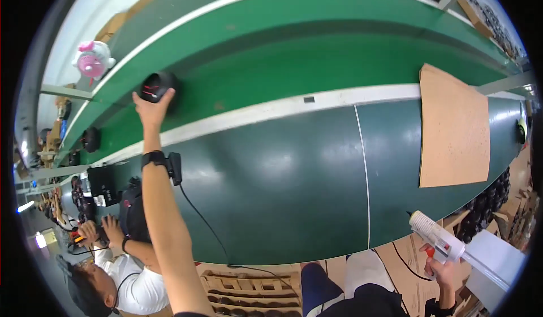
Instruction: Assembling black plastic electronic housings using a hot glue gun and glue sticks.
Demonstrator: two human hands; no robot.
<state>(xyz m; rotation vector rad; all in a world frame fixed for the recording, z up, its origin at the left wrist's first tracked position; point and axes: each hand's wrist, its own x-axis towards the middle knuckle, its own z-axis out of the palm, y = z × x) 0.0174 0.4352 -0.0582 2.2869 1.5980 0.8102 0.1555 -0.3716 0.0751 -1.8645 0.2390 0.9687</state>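
Stretched out far to the left, my left hand (153,109) has its thumb and fingers around a black rounded item (160,84) with red marks. That item is over the green conveyor belt (254,62); its exact kind is unclear, and whether it rests on the belt I cannot tell. At the lower right, my right hand (441,267) grips a caulking gun (438,236) with a pale cartridge, a red trigger and a black nozzle. Its nozzle points up and left, over the edge of the dark green table (283,187).
A flat cardboard sheet (454,129) lies on the table's right. Another black rounded item (90,140) sits farther along the belt. A co-worker (133,280) in white works at the lower left. A pink and white plush toy (93,61) is beyond the belt. A black cable (206,221) crosses the table.
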